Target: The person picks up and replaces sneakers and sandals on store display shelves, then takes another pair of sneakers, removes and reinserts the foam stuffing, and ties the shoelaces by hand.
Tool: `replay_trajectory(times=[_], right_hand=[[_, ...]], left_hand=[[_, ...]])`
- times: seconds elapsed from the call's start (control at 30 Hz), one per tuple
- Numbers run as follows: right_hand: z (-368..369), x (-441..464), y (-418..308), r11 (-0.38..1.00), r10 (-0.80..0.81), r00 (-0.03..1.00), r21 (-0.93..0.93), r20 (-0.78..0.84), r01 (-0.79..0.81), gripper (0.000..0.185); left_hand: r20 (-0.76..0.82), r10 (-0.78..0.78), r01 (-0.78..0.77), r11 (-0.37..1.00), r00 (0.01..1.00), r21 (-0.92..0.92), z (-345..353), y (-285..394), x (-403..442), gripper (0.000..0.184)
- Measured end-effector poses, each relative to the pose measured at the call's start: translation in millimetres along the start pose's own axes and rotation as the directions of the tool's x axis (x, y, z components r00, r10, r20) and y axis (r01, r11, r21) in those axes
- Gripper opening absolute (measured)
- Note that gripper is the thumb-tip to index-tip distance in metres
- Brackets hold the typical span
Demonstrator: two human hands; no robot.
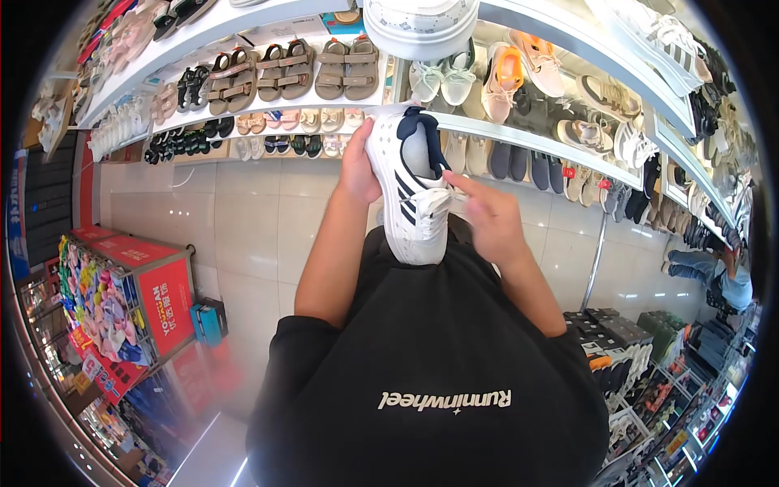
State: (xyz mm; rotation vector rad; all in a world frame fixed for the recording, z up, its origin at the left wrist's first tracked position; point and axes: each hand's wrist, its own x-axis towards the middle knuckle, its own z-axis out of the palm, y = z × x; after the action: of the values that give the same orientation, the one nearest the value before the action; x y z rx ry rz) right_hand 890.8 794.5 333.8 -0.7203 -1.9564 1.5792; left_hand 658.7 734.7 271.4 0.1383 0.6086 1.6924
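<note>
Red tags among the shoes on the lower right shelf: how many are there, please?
2: one tag beside the dark shoes, another tag farther right, among beige shoes. More may be hidden.

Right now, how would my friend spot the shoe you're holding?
Find the black shirt, then look just past it, in front of the shoe shelves. The left hand holds a white lace-up shoe there. It's the one off the shelves, with dark side stripes and navy lining.

The white shoe (412,219) hides part of your left hand (358,166); your right hand (493,221) is blurred. A far pale shoe (420,24) (only part shows) is cut off by the top edge.
</note>
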Motion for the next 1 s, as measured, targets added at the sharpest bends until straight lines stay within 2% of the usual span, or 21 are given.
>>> replay_trajectory(times=[0.03, 0.1, 0.17, 0.27, 0.37, 0.47, 0.57, 0.67, 0.77, 0.8, 0.83, 0.9, 0.97, 1.0], right_hand=[[-1.3, -2.8, 6.4, 0.976, 0.127, 0.992, 0.180, 0.001, -0.125, 0.036], [4.3, -1.0, 8.3, 0.953, 0.155, 0.987, 0.270, -0.053, -0.135, 0.034], [19.3, 4.9, 5.4, 0.995, -0.057, 0.982, 0.075, -0.178, 0.071, 0.033], [13.3, 2.7, -8.4, 0.985, -0.083, 0.988, -0.160, -0.132, 0.061, 0.028], [6.6, 1.4, -19.6, 0.958, 0.004, 0.999, -0.285, -0.035, -0.014, 0.027], [8.3, 3.0, -14.0, 0.958, -0.067, 0.996, -0.282, -0.067, 0.045, 0.024], [8.8, 6.7, -9.9, 0.922, -0.230, 0.969, -0.340, -0.095, 0.186, 0.018], [7.6, 4.0, -18.8, 0.908, -0.281, 0.956, -0.346, -0.081, 0.237, 0.012], [-8.9, -5.8, -42.4, 0.953, -0.205, 0.976, -0.213, 0.080, 0.217, 0.006], [-15.6, -10.4, -56.5, 0.954, -0.233, 0.969, -0.175, 0.081, 0.244, 0.005], [-22.4, -16.6, -68.8, 0.953, -0.261, 0.962, -0.136, 0.080, 0.270, 0.005], [-32.0, -29.7, -78.3, 0.885, -0.411, 0.911, 0.221, -0.041, 0.410, 0.008], [-45.0, -31.6, -91.7, 0.888, -0.422, 0.906, 0.218, 0.032, 0.406, 0.013], [-48.0, -31.2, -95.2, 0.888, -0.428, 0.902, 0.213, 0.064, 0.407, 0.016]], left_hand=[[0.008, 0.003, -0.003, 1.000, 1.000, 0.000, -0.3, -0.2, 0.9, 0.064], [0.016, 0.017, -0.017, 1.000, 1.000, 0.026, 1.6, 0.2, 1.0, 0.064], [-0.002, 0.016, -0.016, 0.999, 1.000, 0.030, 3.9, -0.9, 0.7, 0.064], [-0.027, 0.022, -0.020, 0.999, 0.999, 0.044, 0.5, -0.6, 0.0, 0.063], [-0.041, 0.008, -0.008, 1.000, 0.999, 0.016, -0.4, -0.1, -2.9, 0.061], [-0.057, 0.009, -0.009, 1.000, 0.998, 0.015, -0.5, 0.1, -3.2, 0.061], [-0.064, 0.001, 0.001, 1.000, 0.998, 0.026, -5.2, -1.2, -0.9, 0.061], [-0.060, 0.002, -0.002, 1.000, 0.998, 0.007, -7.0, -3.1, 0.1, 0.062], [-0.041, 0.009, -0.010, 0.999, 0.999, -0.039, -13.3, -5.9, 2.0, 0.064], [-0.032, 0.011, -0.013, 0.998, 0.999, -0.056, -17.6, -6.8, 3.2, 0.064], [-0.093, 0.002, -0.003, 1.000, 0.996, -0.013, -22.2, -8.3, 4.6, 0.066], [-0.102, -0.001, -0.008, 0.996, 0.995, -0.092, -43.1, -12.4, 5.7, 0.066], [-0.057, -0.019, 0.008, 0.982, 0.998, -0.188, -59.6, -18.1, 1.9, 0.065], [-0.075, 0.014, -0.027, 0.984, 0.997, -0.175, -59.8, -21.3, 2.4, 0.066]])
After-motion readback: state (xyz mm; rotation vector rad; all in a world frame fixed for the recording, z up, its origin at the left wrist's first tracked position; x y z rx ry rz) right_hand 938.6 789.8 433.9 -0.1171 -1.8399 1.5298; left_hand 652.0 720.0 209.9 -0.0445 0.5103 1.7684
